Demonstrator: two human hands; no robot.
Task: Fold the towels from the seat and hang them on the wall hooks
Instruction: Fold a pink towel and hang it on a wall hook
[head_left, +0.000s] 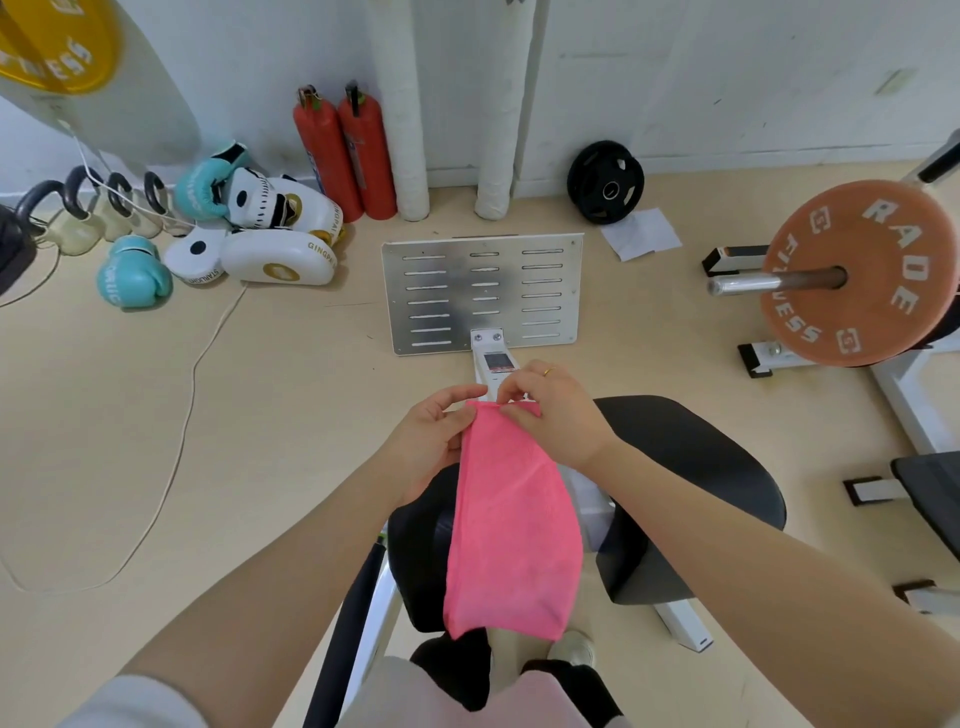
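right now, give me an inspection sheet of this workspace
surface: black seat, no towels seen lying on it
job's things: pink towel hangs folded from its top edge; wall hooks not seen
clutter: boxing gloves, pads, kettlebells, two fire extinguishers, black weight plate
grips: left hand and right hand both pinch the towel's top edge
cables: white cord trails across the floor
surroundings: barbell plate, metal footplate

Open floor (130, 415) lies left of the black seat (691, 457), crossed only by a thin cable (184, 415). Ahead, the metal footplate (483, 293) blocks passage. To the right, the barbell plate (857, 275) and its rack (904, 395) obstruct.
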